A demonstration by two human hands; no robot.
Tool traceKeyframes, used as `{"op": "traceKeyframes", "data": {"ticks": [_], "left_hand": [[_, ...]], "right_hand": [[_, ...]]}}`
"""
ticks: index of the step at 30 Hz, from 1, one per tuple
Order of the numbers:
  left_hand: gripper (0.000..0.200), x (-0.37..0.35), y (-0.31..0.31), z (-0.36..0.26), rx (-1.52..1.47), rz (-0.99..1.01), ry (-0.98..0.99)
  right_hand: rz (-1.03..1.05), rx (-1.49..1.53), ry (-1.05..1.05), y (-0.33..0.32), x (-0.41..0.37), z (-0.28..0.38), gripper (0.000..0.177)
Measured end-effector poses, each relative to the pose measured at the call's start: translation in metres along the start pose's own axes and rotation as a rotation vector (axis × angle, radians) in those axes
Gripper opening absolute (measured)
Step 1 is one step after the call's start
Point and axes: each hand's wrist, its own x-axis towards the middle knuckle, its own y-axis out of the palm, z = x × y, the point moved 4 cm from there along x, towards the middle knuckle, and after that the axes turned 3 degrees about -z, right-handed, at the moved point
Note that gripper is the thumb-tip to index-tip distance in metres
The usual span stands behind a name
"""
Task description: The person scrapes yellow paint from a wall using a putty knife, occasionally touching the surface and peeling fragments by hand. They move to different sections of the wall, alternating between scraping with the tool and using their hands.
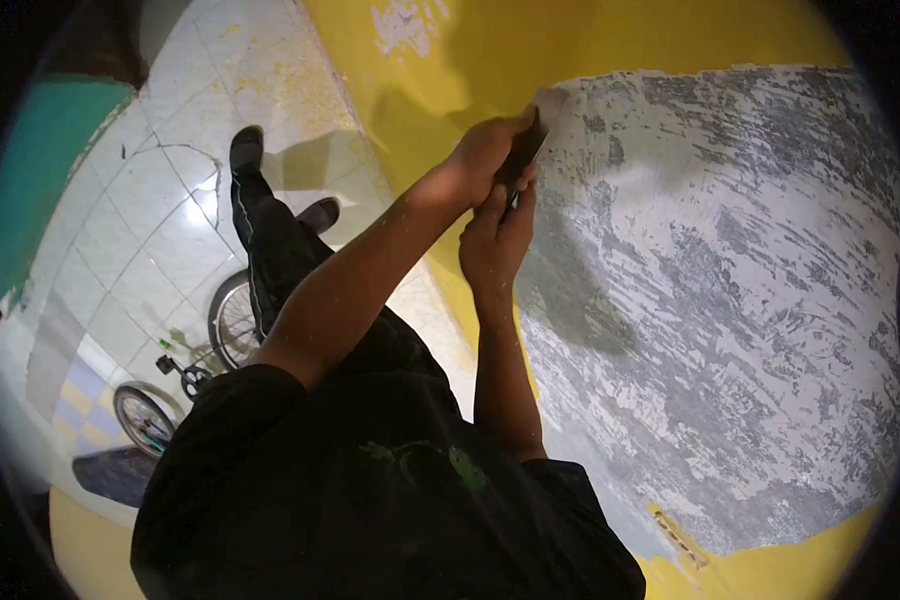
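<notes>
A flat, dark-bladed scraper [532, 148] lies against the wall [710, 300], along the border between yellow paint and a bared grey-white patch. My left hand [480, 158] is closed on the blade's side, with its fingers at the upper part. Just below it, my right hand [497, 243] is closed around the lower end, where the handle is mostly hidden by fingers. Both hands are close together, and their shadows fall on the wall. Yellow paint [590, 35] remains above and to the left of the patch.
A bicycle wheel [232, 322] and a second wheel [142, 418] show beside my body. Yellow flakes [285, 85] are scattered over the white floor tiles [185, 60]. A teal surface [50, 170] stands at far left. A narrow slot [678, 538] marks the wall's lower part.
</notes>
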Motion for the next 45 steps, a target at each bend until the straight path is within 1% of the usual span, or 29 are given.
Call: {"op": "traceKeyframes", "data": {"ticks": [1,3,5,7,9,12,15,16,17,18,19,20,21,22,23,24,26,29,31,32,33,34,35,37,38,40,41,44,45], "left_hand": [[0.042,0.001,-0.003,-0.001,-0.003,-0.005,0.004],[0.041,0.000,0.001,-0.009,-0.012,-0.074,-0.053],[0.040,-0.004,-0.001,0.001,0.025,-0.079,-0.075],[0.039,-0.005,-0.002,0.008,0.057,-0.091,-0.082],[0.037,-0.006,0.003,0.014,-0.083,-0.055,-0.092],[0.036,-0.005,0.003,0.004,-0.077,-0.032,-0.090],[0.035,-0.010,0.004,0.002,-0.123,-0.080,-0.140],[0.035,-0.010,0.003,0.004,-0.121,-0.072,-0.132],[0.034,-0.012,0.003,0.008,-0.097,-0.040,-0.128],[0.032,-0.011,0.003,0.012,-0.073,-0.011,-0.124],[0.032,-0.005,0.000,0.012,-0.075,-0.011,-0.124],[0.032,0.002,-0.003,0.011,-0.068,0.032,-0.074],[0.032,0.001,-0.001,0.011,-0.063,0.072,-0.029],[0.032,0.000,-0.001,0.011,-0.064,0.072,-0.036],[0.031,-0.005,0.004,0.002,-0.080,-0.002,-0.068],[0.031,-0.009,0.007,-0.001,-0.095,-0.073,-0.097],[0.033,-0.009,0.005,0.004,-0.088,-0.029,-0.098],[0.031,-0.006,0.003,0.012,-0.114,-0.029,-0.100],[0.030,-0.001,0.004,0.004,-0.148,0.023,-0.057],[0.030,0.001,0.004,0.003,-0.149,0.026,-0.057],[0.030,0.000,0.003,0.004,-0.139,-0.018,-0.066],[0.030,-0.001,0.001,0.002,-0.124,-0.060,-0.065],[0.030,-0.002,0.000,0.004,-0.120,-0.057,-0.055],[0.030,-0.004,-0.003,0.012,-0.038,-0.050,0.001],[0.030,-0.004,-0.002,0.010,-0.043,-0.056,0.010],[0.030,-0.004,-0.003,0.012,-0.051,-0.046,-0.030],[0.030,-0.007,-0.001,0.006,0.065,-0.032,0.030],[0.029,-0.004,-0.004,0.005,-0.059,-0.033,-0.023],[0.029,-0.005,-0.005,0.008,-0.058,-0.034,-0.023]], "right_hand": [[0.040,0.058,0.055,0.001,0.004,-0.001,0.032],[0.049,0.012,0.030,0.001,0.003,0.001,0.031],[0.059,-0.041,-0.001,0.000,-0.002,-0.001,0.030],[-0.032,0.089,-0.075,-0.002,-0.010,-0.011,0.027],[-0.031,0.043,-0.074,-0.005,-0.006,-0.009,0.026],[0.066,0.082,0.134,-0.006,-0.006,-0.007,0.025],[0.097,0.115,0.111,-0.003,-0.011,-0.005,0.026],[0.090,0.134,0.153,-0.005,-0.016,-0.006,0.025],[0.085,0.153,0.193,-0.007,-0.016,-0.006,0.024],[0.086,0.153,0.183,-0.007,-0.013,-0.005,0.024],[0.096,0.137,0.201,-0.008,-0.012,-0.007,0.029],[0.103,0.118,0.232,-0.011,-0.015,-0.010,0.034],[0.101,0.111,0.248,-0.013,-0.014,-0.005,0.034],[0.137,0.159,0.244,-0.011,-0.006,0.003,0.035],[0.170,0.207,0.241,-0.010,-0.004,0.008,0.036],[0.161,0.205,0.245,-0.014,-0.009,0.007,0.036],[0.174,0.144,0.284,-0.014,-0.012,0.005,0.034],[0.139,0.143,0.218,-0.016,-0.011,0.008,0.031],[0.174,0.154,0.270,-0.016,-0.003,0.012,0.030],[0.209,0.176,0.310,-0.015,0.000,0.015,0.030],[0.203,0.173,0.318,-0.017,-0.005,0.013,0.030],[0.184,0.148,0.261,-0.016,-0.006,0.014,0.029],[0.170,0.125,0.197,-0.014,-0.006,0.016,0.028],[0.160,0.136,0.195,-0.015,-0.013,0.009,0.027],[0.142,0.145,0.206,-0.015,-0.015,0.009,0.027],[0.159,0.144,0.209,-0.012,-0.010,0.007,0.027],[0.164,0.138,0.211,-0.013,-0.009,0.007,0.027],[0.185,0.152,0.212,-0.011,-0.010,0.011,0.030],[0.190,0.160,0.213,-0.010,-0.012,0.011,0.030]]}}
